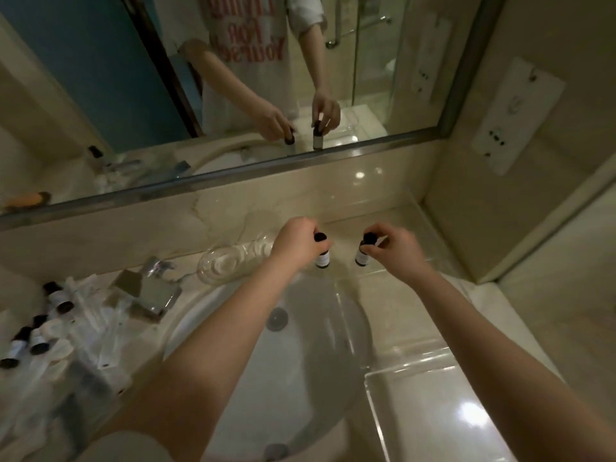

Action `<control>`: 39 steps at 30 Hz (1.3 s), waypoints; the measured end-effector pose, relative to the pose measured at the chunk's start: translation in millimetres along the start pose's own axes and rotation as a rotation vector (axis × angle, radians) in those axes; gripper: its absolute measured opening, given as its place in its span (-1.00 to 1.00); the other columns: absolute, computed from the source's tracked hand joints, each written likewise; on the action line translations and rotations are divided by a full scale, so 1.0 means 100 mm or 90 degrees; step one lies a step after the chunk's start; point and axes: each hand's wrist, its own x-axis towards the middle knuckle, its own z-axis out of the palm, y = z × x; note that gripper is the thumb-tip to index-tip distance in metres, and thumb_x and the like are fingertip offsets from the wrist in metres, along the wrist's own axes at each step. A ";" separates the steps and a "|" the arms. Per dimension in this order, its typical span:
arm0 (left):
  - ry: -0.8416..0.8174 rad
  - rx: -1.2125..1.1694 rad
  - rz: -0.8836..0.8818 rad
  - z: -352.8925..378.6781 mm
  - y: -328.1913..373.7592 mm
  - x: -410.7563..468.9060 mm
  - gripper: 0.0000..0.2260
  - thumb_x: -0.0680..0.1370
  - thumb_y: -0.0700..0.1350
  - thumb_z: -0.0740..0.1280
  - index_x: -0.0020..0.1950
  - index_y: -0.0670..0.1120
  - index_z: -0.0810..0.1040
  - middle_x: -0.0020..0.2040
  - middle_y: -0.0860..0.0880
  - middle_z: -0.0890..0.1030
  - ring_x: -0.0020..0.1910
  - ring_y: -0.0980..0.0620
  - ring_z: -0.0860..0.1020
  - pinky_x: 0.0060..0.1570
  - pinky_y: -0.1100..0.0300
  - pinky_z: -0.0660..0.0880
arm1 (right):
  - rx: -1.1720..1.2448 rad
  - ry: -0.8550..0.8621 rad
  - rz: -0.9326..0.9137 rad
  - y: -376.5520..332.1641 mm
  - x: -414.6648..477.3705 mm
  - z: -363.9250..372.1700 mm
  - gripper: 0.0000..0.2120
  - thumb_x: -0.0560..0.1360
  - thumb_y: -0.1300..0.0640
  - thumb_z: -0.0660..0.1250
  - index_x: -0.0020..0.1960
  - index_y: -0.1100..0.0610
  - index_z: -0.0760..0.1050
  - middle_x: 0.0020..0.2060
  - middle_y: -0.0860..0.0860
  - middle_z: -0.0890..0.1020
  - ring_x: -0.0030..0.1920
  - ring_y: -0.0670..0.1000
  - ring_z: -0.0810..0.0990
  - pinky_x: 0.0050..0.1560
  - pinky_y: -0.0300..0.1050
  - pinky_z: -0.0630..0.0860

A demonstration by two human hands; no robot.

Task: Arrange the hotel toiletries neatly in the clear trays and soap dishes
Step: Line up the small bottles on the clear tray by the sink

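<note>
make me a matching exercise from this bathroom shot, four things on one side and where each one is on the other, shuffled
Things:
1. left hand
2. right hand
3. loose bottles
4. sink drain

Places:
A. lying in a heap at the left edge of the counter
B. gripping the cap of the bottle nearer the corner wall
C. in the basin, below and between the forearms
D. gripping the cap of the bottle nearer the round clear dish

Pairs: 1-D, 2-B, 3-A, 4-C
</note>
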 end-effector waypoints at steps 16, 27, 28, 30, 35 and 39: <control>-0.057 0.107 0.048 0.44 0.18 0.66 -0.71 0.46 -0.03 0.38 0.14 -0.09 0.55 0.02 -0.08 0.59 0.03 -0.10 0.56 -0.12 0.12 0.49 | -0.095 -0.004 -0.026 0.39 0.61 -0.06 -0.70 0.43 0.16 0.40 0.16 0.05 0.53 0.04 0.00 0.62 -0.21 0.01 0.55 -0.08 -0.04 0.55; -0.088 0.103 0.053 0.44 0.49 1.02 -0.88 0.46 -0.10 0.35 -0.06 -0.12 0.59 -0.14 -0.10 0.58 -0.15 -0.10 0.56 -0.32 0.17 0.36 | -0.023 -0.005 0.004 0.55 0.91 -0.29 -0.88 0.43 0.21 0.33 -0.11 0.01 0.53 -0.09 -0.03 0.59 -0.20 0.06 0.56 -0.08 0.02 0.54; -0.095 0.098 0.056 0.45 0.52 1.08 -0.87 0.46 -0.11 0.35 -0.04 -0.12 0.60 -0.12 -0.11 0.59 -0.13 -0.12 0.57 -0.31 0.16 0.36 | -0.014 0.000 0.009 0.58 0.98 -0.33 -0.86 0.43 0.24 0.32 -0.13 0.00 0.52 -0.09 -0.01 0.60 -0.22 0.05 0.55 -0.07 0.00 0.54; -0.107 0.092 0.059 0.48 0.56 1.15 -0.87 0.46 -0.13 0.36 -0.02 -0.13 0.60 -0.08 -0.13 0.60 -0.10 -0.13 0.57 -0.28 0.16 0.39 | -0.011 -0.014 0.014 0.60 1.08 -0.39 -0.80 0.42 0.28 0.33 -0.02 0.05 0.54 -0.06 -0.02 0.57 -0.21 0.03 0.52 -0.06 -0.07 0.51; -0.097 0.069 0.065 0.57 0.52 1.25 -0.84 0.46 -0.12 0.37 0.00 -0.14 0.59 -0.01 -0.16 0.61 -0.04 -0.14 0.57 -0.15 0.12 0.49 | -0.122 -0.143 0.026 0.73 1.15 -0.23 -0.46 0.39 0.11 0.44 0.34 0.01 0.40 0.20 0.03 0.49 0.10 0.05 0.53 0.07 -0.13 0.47; -0.077 0.049 0.060 0.58 0.42 1.26 -0.83 0.45 -0.09 0.38 -0.02 -0.14 0.59 -0.04 -0.15 0.60 -0.07 -0.13 0.57 -0.14 0.10 0.51 | -0.378 -0.126 -0.056 0.80 1.18 -0.06 -0.60 0.46 -0.01 0.35 0.27 0.05 0.45 0.19 0.06 0.49 0.26 0.12 0.40 0.02 -0.10 0.42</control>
